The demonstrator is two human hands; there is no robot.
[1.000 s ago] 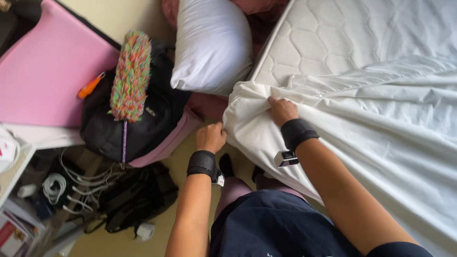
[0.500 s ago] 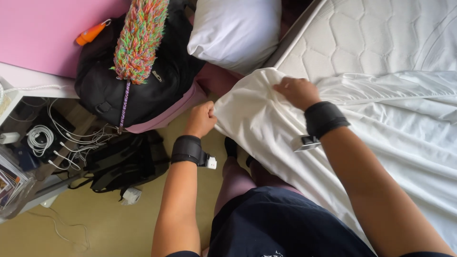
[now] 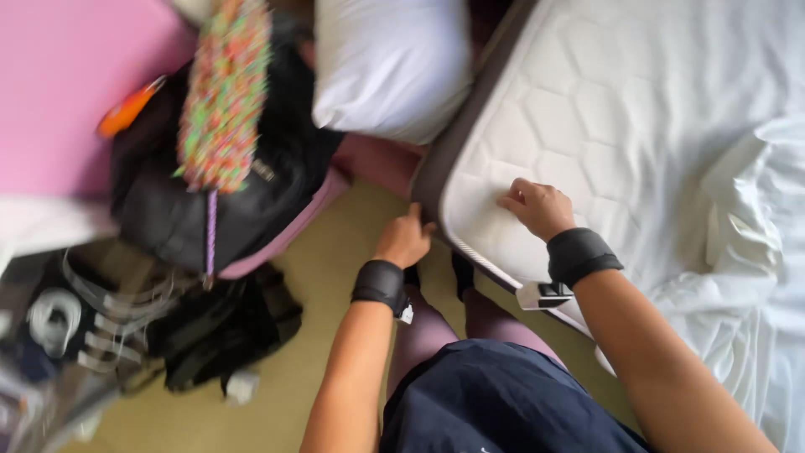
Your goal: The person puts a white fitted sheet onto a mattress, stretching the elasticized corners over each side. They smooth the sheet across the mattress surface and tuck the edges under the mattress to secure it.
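The mattress (image 3: pixel 637 126) is white, quilted in a honeycomb of large hexagons, with a dark grey band running along its edge. Its bare corner sits near the middle of the view and the rest stretches away toward one and two o'clock. The corner itself is uncovered; a white sheet (image 3: pixel 755 277) lies rumpled and bunched at three to four o'clock, its folds piled on the mattress and spilling over the near side.

The left hand (image 3: pixel 404 239) is curled around the corner's dark edge, fingers hooked onto it and thumb side up, a black wristband just behind it. The right hand (image 3: pixel 539 207) rests on top of the quilted surface just beside the corner, at about one o'clock from the left hand, its fingers bent loosely inward with nothing caught in them that I can see; it wears a black wristband too, with a small clip hanging under it.

At eleven o'clock a black backpack (image 3: pixel 184 210) slumps on the floor, and a speckled, multicoloured fluffy duster (image 3: pixel 225 96) lies across its top; whether the bag is open I cannot tell. A white pillow (image 3: pixel 390 63) lies at twelve o'clock, touching the mattress end. A second black bag (image 3: pixel 226 331) sprawls at eight o'clock, blurred.
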